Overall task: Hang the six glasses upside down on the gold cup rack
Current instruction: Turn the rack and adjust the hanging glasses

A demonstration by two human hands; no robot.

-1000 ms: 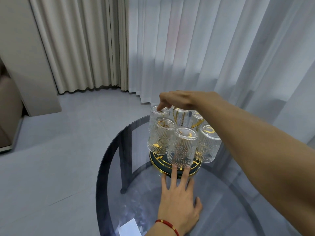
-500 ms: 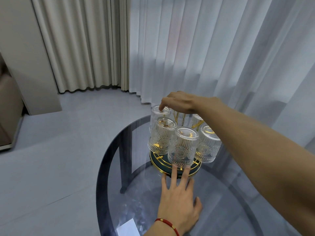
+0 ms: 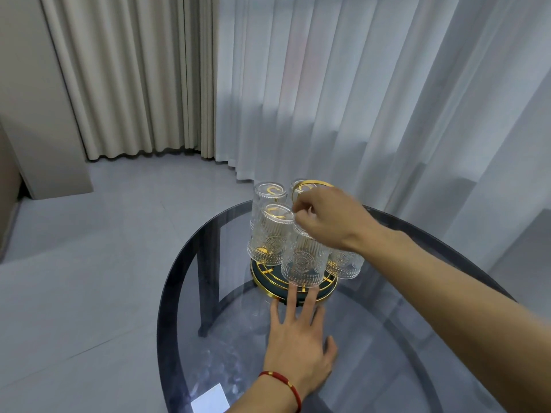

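Observation:
The gold cup rack (image 3: 268,289) stands on the glass table (image 3: 402,338), its gold ring handle (image 3: 313,183) on top. Several ribbed clear glasses hang upside down around it: one at the back left (image 3: 268,201), one at the front left (image 3: 269,236), one in front (image 3: 302,265), one on the right (image 3: 347,265). My right hand (image 3: 328,222) hovers over the rack's top with fingers bunched between the ring and the front glass; what they pinch is hidden. My left hand (image 3: 298,344) lies flat on the table, fingertips touching the rack's round base.
A white paper slip (image 3: 210,399) lies at the table's near edge. Sheer white curtains (image 3: 372,99) hang close behind the table, beige curtains (image 3: 134,84) further left. Grey tiled floor (image 3: 89,263) lies to the left.
My right hand has moved from the top of the back left glass rightward and nearer, to the rack's centre above the front glass. The left hand has stayed flat.

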